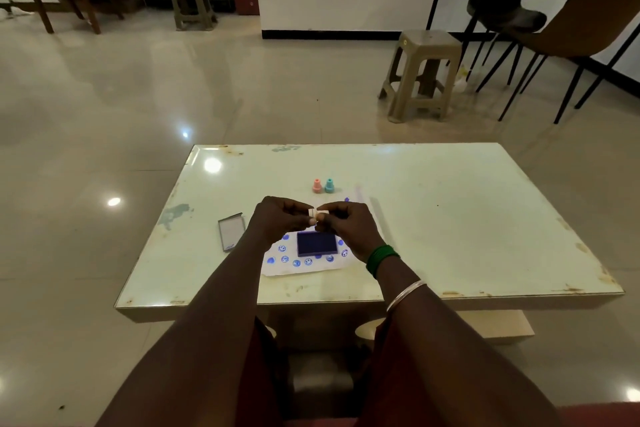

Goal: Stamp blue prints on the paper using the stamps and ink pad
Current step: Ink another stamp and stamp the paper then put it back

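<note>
Both forearms are stretched forward from the lap, so that the two hands are brought together above the desk [450, 218]. On the desk, the paper [277, 269] is laid close to the near edge, where it is easily reached, and many blue prints are already seen on it. The ink pad [317, 243] is placed on the middle of the paper, open, so that inking and stamping need little travel. Its lid [231, 230] is put aside to the left.

The left hand [277, 218] and the right hand [349, 222] are held just over the pad. A small pale stamp [311, 212] is pinched between the fingers of both; perhaps it is being turned or checked, but it is too small to tell. Two more stamps, pink [317, 185] and teal [329, 185], are kept upright beyond the hands, touching or nearly so.
</note>
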